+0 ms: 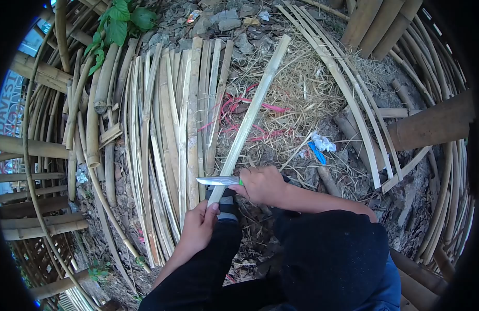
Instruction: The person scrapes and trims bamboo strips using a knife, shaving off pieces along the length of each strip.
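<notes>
My left hand (200, 226) is closed round the near end of a long bamboo strip (256, 103), which slants up and to the right, away from me. A knife (217, 181) with a bright blade lies across the strip just beyond that hand, its tip pointing left. My right hand (262, 185) grips the knife's handle, of which only a bit of green shows; the fingers hide the rest. Below the strip is a striped sandal or sock on a foot (227, 208).
Many split bamboo strips (169, 129) lie side by side on the left. Thin curved strips (348, 93) lie at the right, near bamboo poles (431, 124). Shavings (301, 88), pink string (231, 106), a blue object (317, 153) and white crumpled litter (323, 141) cover the ground ahead.
</notes>
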`<action>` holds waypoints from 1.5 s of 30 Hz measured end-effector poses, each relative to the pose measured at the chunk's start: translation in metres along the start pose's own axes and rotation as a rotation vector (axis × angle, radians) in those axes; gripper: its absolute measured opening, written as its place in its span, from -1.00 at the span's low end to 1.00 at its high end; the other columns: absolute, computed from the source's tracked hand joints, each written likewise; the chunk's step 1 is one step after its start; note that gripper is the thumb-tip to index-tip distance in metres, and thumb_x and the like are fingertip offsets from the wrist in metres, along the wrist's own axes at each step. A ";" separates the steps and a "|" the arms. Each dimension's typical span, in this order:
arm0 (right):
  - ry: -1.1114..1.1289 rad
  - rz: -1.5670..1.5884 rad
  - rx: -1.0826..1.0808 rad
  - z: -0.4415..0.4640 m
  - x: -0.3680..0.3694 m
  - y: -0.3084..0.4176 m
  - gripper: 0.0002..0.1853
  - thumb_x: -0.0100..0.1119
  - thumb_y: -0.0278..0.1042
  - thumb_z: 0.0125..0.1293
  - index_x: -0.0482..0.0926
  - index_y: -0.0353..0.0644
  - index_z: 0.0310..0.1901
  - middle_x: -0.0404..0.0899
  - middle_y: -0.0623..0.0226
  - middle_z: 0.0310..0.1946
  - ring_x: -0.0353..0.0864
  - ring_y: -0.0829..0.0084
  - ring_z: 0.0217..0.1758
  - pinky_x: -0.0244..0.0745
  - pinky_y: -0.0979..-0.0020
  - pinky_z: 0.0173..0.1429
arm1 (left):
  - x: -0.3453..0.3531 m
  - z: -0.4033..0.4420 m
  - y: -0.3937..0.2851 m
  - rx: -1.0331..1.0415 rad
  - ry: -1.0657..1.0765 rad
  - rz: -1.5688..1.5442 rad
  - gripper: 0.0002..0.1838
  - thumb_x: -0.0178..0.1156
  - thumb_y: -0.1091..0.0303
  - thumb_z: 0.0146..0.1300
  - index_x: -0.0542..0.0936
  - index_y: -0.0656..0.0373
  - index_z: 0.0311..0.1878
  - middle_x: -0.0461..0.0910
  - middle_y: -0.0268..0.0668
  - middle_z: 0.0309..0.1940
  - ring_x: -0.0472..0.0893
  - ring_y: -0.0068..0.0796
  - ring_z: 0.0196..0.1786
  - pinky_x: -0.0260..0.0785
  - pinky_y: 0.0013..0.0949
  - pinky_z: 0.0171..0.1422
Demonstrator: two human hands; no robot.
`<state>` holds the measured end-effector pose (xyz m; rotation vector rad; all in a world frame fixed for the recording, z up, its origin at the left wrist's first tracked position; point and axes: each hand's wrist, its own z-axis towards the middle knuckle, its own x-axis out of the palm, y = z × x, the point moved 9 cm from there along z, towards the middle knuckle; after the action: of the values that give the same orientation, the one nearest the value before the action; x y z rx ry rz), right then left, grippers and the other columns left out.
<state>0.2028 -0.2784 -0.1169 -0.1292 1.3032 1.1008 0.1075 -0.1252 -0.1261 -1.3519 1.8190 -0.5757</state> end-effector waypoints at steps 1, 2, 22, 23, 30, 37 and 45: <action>0.002 0.002 0.000 0.000 0.001 -0.002 -0.52 0.19 0.07 0.42 0.48 -0.22 -0.46 0.55 0.16 -0.65 0.62 0.18 -0.65 0.50 0.19 -0.57 | 0.000 0.000 0.000 -0.003 0.000 -0.001 -0.66 0.04 0.19 0.60 0.54 0.26 -0.25 0.39 -0.46 -0.65 0.30 -0.68 -0.58 0.15 -0.46 -0.47; -0.020 -0.035 -0.021 0.001 -0.001 -0.003 -0.50 0.18 0.09 0.42 0.51 -0.22 -0.47 0.55 0.18 -0.67 0.61 0.21 -0.67 0.49 0.22 -0.60 | 0.000 0.001 -0.002 0.014 -0.013 0.023 -0.65 0.05 0.18 0.59 0.54 0.26 -0.27 0.39 -0.45 -0.65 0.31 -0.67 -0.57 0.16 -0.45 -0.47; 0.138 -0.084 0.207 0.019 -0.011 -0.071 -0.39 -0.01 0.16 0.51 0.64 -0.25 -0.45 0.63 0.05 -0.62 0.66 0.03 -0.59 0.56 0.06 -0.49 | -0.009 -0.005 0.009 -0.032 -0.055 0.105 -0.60 0.04 0.15 0.60 0.54 0.29 -0.30 0.39 -0.40 -0.67 0.32 -0.63 -0.59 0.19 -0.39 -0.47; 0.136 -0.087 0.208 0.020 -0.013 -0.080 -0.39 -0.01 0.16 0.51 0.64 -0.25 -0.45 0.63 0.05 -0.62 0.66 0.03 -0.59 0.56 0.06 -0.49 | -0.008 -0.005 0.008 -0.024 -0.058 0.117 -0.60 0.04 0.16 0.59 0.54 0.29 -0.31 0.40 -0.39 -0.67 0.33 -0.61 -0.59 0.20 -0.38 -0.47; 0.182 -0.168 0.191 0.020 -0.015 -0.110 -0.44 -0.03 0.12 0.52 0.68 -0.30 -0.22 0.64 0.03 -0.59 0.67 0.00 -0.54 0.56 0.04 -0.43 | -0.007 -0.004 0.005 0.001 -0.050 0.153 -0.60 0.05 0.16 0.59 0.54 0.31 -0.30 0.42 -0.33 -0.68 0.37 -0.56 -0.60 0.23 -0.36 -0.46; 0.143 -0.230 0.224 0.028 -0.030 -0.132 -0.38 -0.04 0.21 0.51 0.64 -0.23 -0.42 0.62 0.06 -0.63 0.68 0.05 -0.56 0.55 0.05 -0.46 | -0.005 -0.006 0.003 0.026 -0.041 0.127 -0.63 0.02 0.16 0.60 0.51 0.26 -0.27 0.32 -0.48 -0.65 0.26 -0.69 -0.62 0.09 -0.47 -0.52; 0.100 -0.297 0.222 0.032 -0.035 -0.161 -0.39 -0.05 0.19 0.52 0.64 -0.25 -0.37 0.63 0.06 -0.60 0.68 0.02 -0.52 0.56 0.04 -0.41 | -0.007 -0.007 0.004 -0.003 -0.039 0.146 -0.62 0.05 0.19 0.59 0.54 0.31 -0.28 0.44 -0.33 -0.65 0.38 -0.57 -0.58 0.24 -0.37 -0.45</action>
<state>0.3429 -0.3618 -0.1558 -0.2069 1.4337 0.7007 0.1004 -0.1174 -0.1228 -1.2119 1.8691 -0.4655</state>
